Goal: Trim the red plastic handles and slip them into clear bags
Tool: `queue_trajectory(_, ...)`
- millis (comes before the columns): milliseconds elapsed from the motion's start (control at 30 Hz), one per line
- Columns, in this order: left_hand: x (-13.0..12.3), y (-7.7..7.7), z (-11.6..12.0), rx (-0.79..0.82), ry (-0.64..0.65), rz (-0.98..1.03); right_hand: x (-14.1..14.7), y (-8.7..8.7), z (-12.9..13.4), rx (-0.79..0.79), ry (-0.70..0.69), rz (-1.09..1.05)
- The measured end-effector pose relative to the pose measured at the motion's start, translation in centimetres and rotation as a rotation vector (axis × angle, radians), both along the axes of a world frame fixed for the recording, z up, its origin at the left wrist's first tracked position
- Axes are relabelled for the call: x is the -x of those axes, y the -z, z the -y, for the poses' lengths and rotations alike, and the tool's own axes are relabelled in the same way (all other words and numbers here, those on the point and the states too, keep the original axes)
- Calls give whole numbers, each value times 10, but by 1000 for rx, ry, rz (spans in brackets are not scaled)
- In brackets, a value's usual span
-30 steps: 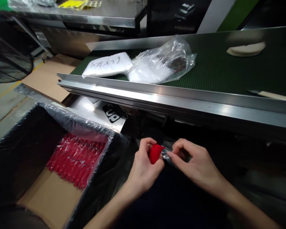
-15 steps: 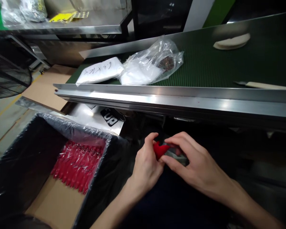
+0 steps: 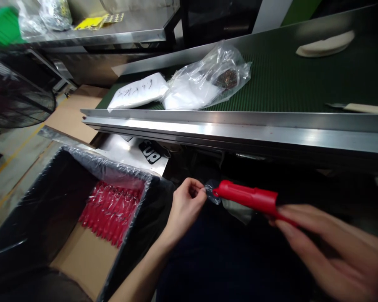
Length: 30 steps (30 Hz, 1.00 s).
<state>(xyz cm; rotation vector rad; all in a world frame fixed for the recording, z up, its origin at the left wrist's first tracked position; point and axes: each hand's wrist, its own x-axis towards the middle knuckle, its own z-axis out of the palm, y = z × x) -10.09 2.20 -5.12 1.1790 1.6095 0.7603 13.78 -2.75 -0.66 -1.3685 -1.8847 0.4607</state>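
My right hand [image 3: 327, 247] is closed, its fingers and thumb pinching the right end of a long red plastic piece [image 3: 248, 195]. The piece is tube-shaped, with a small holed tab at its left end. Around that tab is a crumpled bit of clear plastic film [image 3: 211, 191], which looks like a small bag. My left hand [image 3: 189, 201] pinches the film's left edge between thumb and fingertips. To the left, a deep box [image 3: 135, 214] lined with clear plastic holds a row of several red pieces [image 3: 110, 214] in clear wrapping.
Beyond my hands runs a green ribbed conveyor belt [image 3: 271, 84] with a metal edge rail [image 3: 208, 121]. On it lie a white packet with handwriting [image 3: 138, 92], a clear plastic bag [image 3: 220, 71], a knife [image 3: 362, 107] and a pale curved piece [image 3: 326, 45]. A fan [image 3: 19, 92] stands left.
My right hand has moved right and now holds the red piece stretched out in full view; before, only its red tip showed at my left hand. My left hand now pinches the clear film.
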Motion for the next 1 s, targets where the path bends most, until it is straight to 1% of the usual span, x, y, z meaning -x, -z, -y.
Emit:
queue_trajectory(100, -3, 0, -1, 60, -36, 77, 6, 4, 6, -154, -160, 91)
queue_trajectory(167, -6, -2, 0, 90, -49, 125, 12, 9, 7, -186, -220, 126)
queue_trajectory(267, -8, -5, 0, 129, -45, 224, 14, 18, 6, -186, -293, 207)
queue_trajectory(400, -7, -5, -1, 138, -14, 336, 6, 25, 4, -148, -462, 330)
queue_trajectory(467, -6, -3, 1, 115, 20, 345, 3, 26, 2, -131, -541, 350)
queue_trajectory(533, -8, 0, 6, 56, 47, 312, 3, 28, -1, -136, -561, 346)
queue_trajectory(567, -9, 1, 10, 11, 51, 282, 4, 29, -3, -152, -546, 335)
queue_trajectory(633, -14, 2, 18, -92, 39, 217, 11, 33, -4, -198, -475, 279)
queue_trajectory(667, -17, 3, 21, -145, 30, 186, 15, 35, -4, -218, -427, 223)
queue_trajectory(733, -21, 3, 27, -240, 21, 139, 27, 39, -2, -197, -278, 60)
queue_trajectory(800, -23, 4, 31, -319, 11, 101, 40, 43, 4, -108, -75, -79)
queue_trajectory(867, -24, 8, 36, -377, -6, 68, 53, 47, 11, 64, 132, -228)
queue_trajectory(900, -24, 10, 38, -398, -18, 55, 59, 49, 15, 150, 204, -320)
queue_trajectory(933, -24, 13, 41, -414, -29, 45, 64, 52, 18, 225, 243, -415)
queue_trajectory(1000, -27, 20, 49, -437, -46, 38, 71, 57, 23, 321, 251, -562)
